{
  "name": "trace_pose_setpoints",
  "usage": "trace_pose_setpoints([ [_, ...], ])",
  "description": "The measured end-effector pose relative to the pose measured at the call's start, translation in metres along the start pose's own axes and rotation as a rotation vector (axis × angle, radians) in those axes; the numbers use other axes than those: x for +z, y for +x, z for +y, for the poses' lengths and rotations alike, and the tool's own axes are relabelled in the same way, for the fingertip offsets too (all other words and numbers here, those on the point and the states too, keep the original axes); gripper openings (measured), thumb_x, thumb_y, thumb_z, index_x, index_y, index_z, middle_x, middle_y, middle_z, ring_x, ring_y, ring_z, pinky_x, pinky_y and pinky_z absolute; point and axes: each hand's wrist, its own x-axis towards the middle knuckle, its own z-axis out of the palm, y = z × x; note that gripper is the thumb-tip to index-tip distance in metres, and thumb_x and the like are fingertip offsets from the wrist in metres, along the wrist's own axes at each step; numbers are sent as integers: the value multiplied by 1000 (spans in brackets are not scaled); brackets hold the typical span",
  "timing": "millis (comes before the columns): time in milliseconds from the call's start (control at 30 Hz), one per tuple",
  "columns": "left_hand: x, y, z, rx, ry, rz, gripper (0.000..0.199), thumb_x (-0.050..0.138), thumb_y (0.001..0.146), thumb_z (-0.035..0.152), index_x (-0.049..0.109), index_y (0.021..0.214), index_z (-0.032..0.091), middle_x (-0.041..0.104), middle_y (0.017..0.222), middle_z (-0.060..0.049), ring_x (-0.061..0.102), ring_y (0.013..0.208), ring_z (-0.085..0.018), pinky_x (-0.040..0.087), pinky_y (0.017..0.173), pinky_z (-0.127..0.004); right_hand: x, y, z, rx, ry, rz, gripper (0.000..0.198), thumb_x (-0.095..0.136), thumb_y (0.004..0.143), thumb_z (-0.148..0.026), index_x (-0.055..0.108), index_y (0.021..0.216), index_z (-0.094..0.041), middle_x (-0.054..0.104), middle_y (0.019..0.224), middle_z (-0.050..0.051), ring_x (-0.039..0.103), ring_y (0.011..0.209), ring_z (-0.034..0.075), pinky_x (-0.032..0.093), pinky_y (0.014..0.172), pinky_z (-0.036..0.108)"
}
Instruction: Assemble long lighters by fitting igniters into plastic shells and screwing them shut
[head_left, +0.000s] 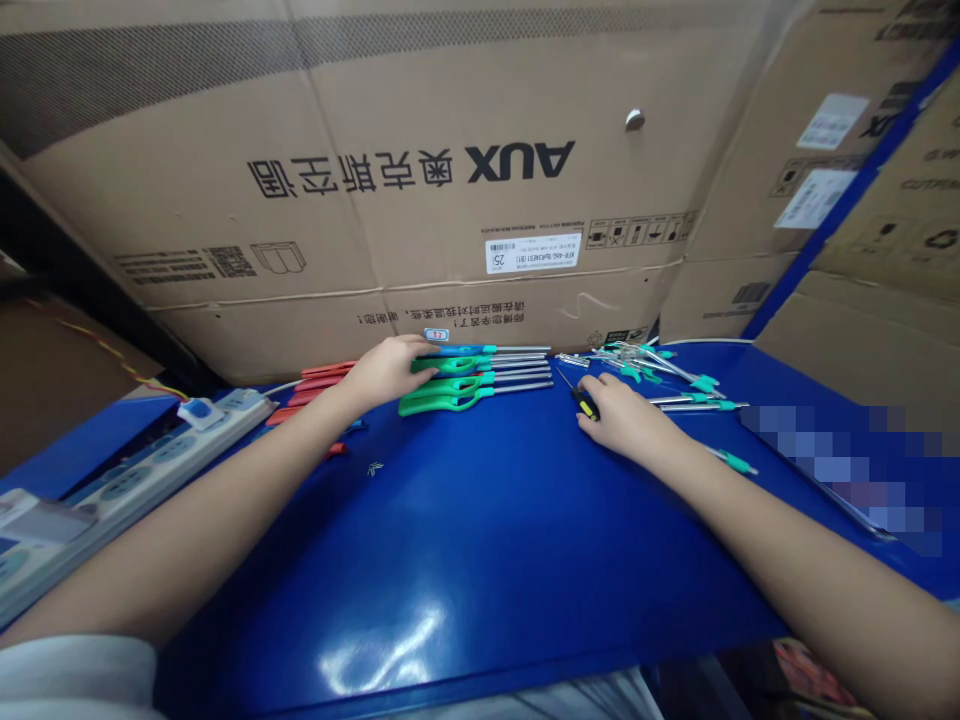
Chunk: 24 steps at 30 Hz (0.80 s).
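My left hand [390,372] is at the back of the table, its fingers curled over the handle end of a blue long-nosed lighter [457,350]. Just in front lie several green long-nosed lighters [442,402] in a row, their metal barrels pointing right. My right hand [622,415] is wrapped around a small screwdriver [586,405] with a black and yellow handle. The screwdriver's thin shaft points up and left, close to the barrel tips. Red handle pieces [319,385] lie behind and beside my left forearm, partly hidden by it.
Loose metal barrels with teal ends [694,402] and a pile of small parts [630,360] lie right of my right hand. Tiny pins [375,468] rest on the blue table [465,540]. A power strip [161,462] runs along the left. Cardboard [420,110] walls the back.
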Motion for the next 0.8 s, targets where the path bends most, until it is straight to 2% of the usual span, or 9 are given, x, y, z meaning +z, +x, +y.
trace_pose_setpoints([
  [100, -18, -9, 1, -51, 28, 65, 46, 50, 93, 46, 72, 122, 17, 73, 119, -12, 67, 113, -29, 51, 102, -40, 1, 1, 0, 18, -10, -13, 34, 57, 91, -23, 58, 123, -13, 61, 119, 19, 68, 101, 30, 48, 80, 35],
  [200, -40, -18, -17, -172, 71, 129, 47, 46, 94, 46, 72, 119, 16, 73, 119, -12, 67, 111, -29, 51, 98, -38, 3, 3, 1, 30, -19, -13, 31, 54, 92, -22, 57, 121, -13, 62, 117, 20, 68, 101, 31, 48, 79, 35],
  [233, -46, -20, -27, -275, 104, 103, 46, 46, 93, 46, 72, 120, 19, 74, 118, -9, 69, 108, -27, 52, 94, -34, 4, 4, 2, 37, -24, -11, 30, 53, 93, -21, 57, 121, -12, 63, 116, 20, 68, 100, 31, 48, 79, 35],
  [300, -53, -27, -48, -360, 148, 40, 40, 53, 85, 41, 75, 108, 18, 76, 109, -11, 70, 102, -30, 53, 87, -35, 6, 6, 4, 55, -35, -5, 29, 52, 93, -21, 57, 120, -11, 63, 115, 21, 68, 99, 32, 47, 78, 36],
  [400, -50, -37, -74, -383, 181, -73, 30, 56, 77, 35, 77, 90, 18, 77, 102, -12, 71, 100, -32, 53, 85, -35, 6, 7, 6, 75, -54, -8, 31, 52, 92, -23, 55, 121, -12, 63, 115, 20, 69, 99, 32, 47, 74, 35],
  [500, -37, -48, -87, -366, 217, -108, 34, 55, 79, 38, 76, 97, 17, 76, 108, -13, 69, 104, -31, 52, 87, -35, 4, 6, 5, 95, -77, -23, 35, 53, 93, -27, 54, 125, -13, 64, 115, 19, 69, 99, 34, 46, 68, 35],
  [667, -20, -57, -92, -360, 311, -95, 31, 54, 83, 34, 74, 102, 19, 74, 111, -13, 67, 106, -32, 52, 85, -36, -2, 0, -3, 121, -169, -10, 41, 48, 97, -36, 53, 131, -15, 58, 127, 20, 69, 95, 34, 42, 57, 33],
  [800, -23, -60, -85, -339, 390, -66, 33, 47, 92, 34, 73, 103, 16, 73, 110, -11, 66, 107, -30, 49, 85, -34, -3, -4, -9, 77, -183, 118, 43, 48, 98, -37, 55, 133, -15, 55, 131, 19, 69, 90, 30, 40, 54, 32],
])
